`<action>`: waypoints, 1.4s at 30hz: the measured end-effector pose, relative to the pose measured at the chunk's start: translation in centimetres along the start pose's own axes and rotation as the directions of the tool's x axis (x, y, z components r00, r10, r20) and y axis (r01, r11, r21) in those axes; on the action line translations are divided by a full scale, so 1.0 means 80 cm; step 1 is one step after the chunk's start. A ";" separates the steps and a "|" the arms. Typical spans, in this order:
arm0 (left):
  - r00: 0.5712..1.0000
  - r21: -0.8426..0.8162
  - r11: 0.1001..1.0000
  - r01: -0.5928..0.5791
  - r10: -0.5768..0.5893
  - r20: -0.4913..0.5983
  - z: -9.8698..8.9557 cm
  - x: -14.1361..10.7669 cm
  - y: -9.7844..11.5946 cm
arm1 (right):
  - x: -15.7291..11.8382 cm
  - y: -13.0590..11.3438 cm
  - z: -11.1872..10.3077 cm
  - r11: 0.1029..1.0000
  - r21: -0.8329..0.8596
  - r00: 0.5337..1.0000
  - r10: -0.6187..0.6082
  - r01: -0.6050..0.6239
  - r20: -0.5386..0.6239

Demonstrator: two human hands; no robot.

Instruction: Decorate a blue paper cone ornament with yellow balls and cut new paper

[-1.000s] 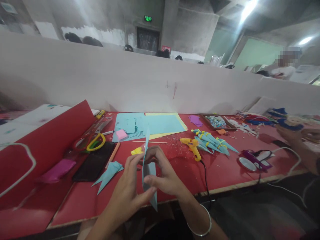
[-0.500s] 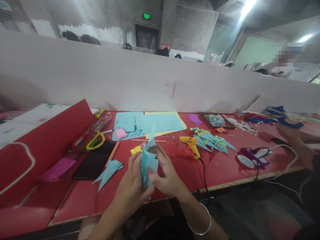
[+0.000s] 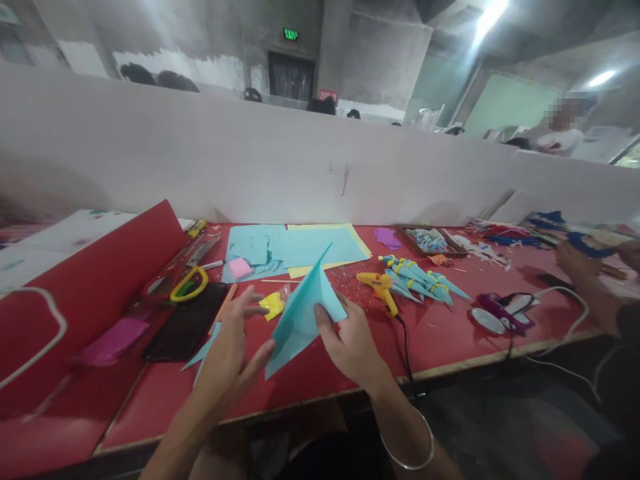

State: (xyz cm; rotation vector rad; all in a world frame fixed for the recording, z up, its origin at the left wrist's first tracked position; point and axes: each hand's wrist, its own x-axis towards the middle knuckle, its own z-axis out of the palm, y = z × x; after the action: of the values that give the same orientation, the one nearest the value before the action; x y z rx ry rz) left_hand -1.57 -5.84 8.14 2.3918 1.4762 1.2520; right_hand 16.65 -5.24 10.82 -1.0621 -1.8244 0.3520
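A folded sheet of light blue paper point(image 3: 303, 317) is pinched between the thumb and fingers of my right hand point(image 3: 350, 340), held above the table with its crease slanting up to a point. To its left, my left hand point(image 3: 235, 340) has its fingers spread; the thumb tip lies close to the paper's lower left edge, and I cannot tell if it touches. Partly hidden behind my left hand are blue paper cones point(image 3: 204, 350) on the table. Just beyond the paper lies a small yellow packet point(image 3: 273, 305).
A yellow glue gun point(image 3: 379, 288) with a black cord lies right of my hands, beside several blue cones with yellow trim point(image 3: 420, 277). Blue sheets point(image 3: 325, 245) lie at the back. Left are a black phone point(image 3: 183, 327) and yellow-handled scissors point(image 3: 190, 283). A co-worker's hand point(image 3: 580, 263) is far right.
My left hand has let go of the blue paper and moved left, its fingers spreading. The paper has opened out and turned in my right hand.
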 end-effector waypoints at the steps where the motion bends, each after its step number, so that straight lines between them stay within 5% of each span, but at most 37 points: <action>1: 0.999 -0.040 0.999 0.031 -0.031 -0.015 -0.004 0.002 0.000 | 0.001 -0.001 -0.003 0.999 -0.031 0.999 -0.023 0.024 0.023; 8: 0.956 0.001 0.967 0.256 -0.253 -0.148 -0.025 0.019 0.006 | 0.001 -0.020 -0.017 0.979 -0.004 0.970 -0.200 0.202 0.136; 12: 0.903 -0.122 0.939 0.322 -0.343 -0.259 -0.056 0.029 0.003 | -0.002 -0.010 -0.040 0.992 -0.052 0.985 -0.122 0.117 -0.121; 17: 0.808 -0.273 0.825 0.495 -0.552 -0.207 -0.075 0.025 -0.016 | -0.001 0.010 -0.066 0.979 -0.172 0.906 0.031 -0.113 -0.422; 19: 0.814 -0.082 0.874 0.479 -0.478 -0.331 -0.070 0.025 -0.021 | 0.000 0.009 -0.069 0.976 -0.201 0.919 -0.004 -0.081 -0.393; 21: 0.859 0.227 0.894 0.386 -0.259 -0.441 -0.061 0.030 -0.014 | 0.000 0.003 -0.067 0.978 -0.209 0.950 -0.079 0.015 -0.303; 24: 0.915 0.351 0.932 0.086 0.065 -0.397 -0.050 0.045 0.014 | -0.001 -0.011 -0.063 0.974 -0.180 0.969 -0.170 0.138 -0.181; 26: 0.933 0.379 0.924 -0.045 0.175 -0.315 -0.046 0.056 0.034 | -0.002 -0.019 -0.062 0.973 -0.160 0.973 -0.190 0.169 -0.131; 30: 0.965 0.310 0.948 -0.064 0.139 -0.223 -0.043 0.073 0.047 | -0.008 -0.027 -0.064 0.981 -0.147 0.970 -0.152 0.125 -0.187; 35: 0.945 0.297 0.955 -0.014 0.109 -0.308 -0.044 0.081 0.045 | -0.009 -0.022 -0.064 0.999 -0.031 0.925 0.010 -0.024 -0.379; 42: 0.975 -0.117 0.992 -0.051 0.025 -0.219 -0.069 0.088 0.054 | -0.011 -0.013 -0.059 0.984 0.119 0.915 0.167 -0.132 -0.368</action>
State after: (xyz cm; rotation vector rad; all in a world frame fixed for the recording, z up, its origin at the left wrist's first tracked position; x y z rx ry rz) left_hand -0.67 -4.62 17.92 2.2766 1.3644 1.6077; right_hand 20.26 -7.50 13.30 -1.1222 -1.3760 0.2951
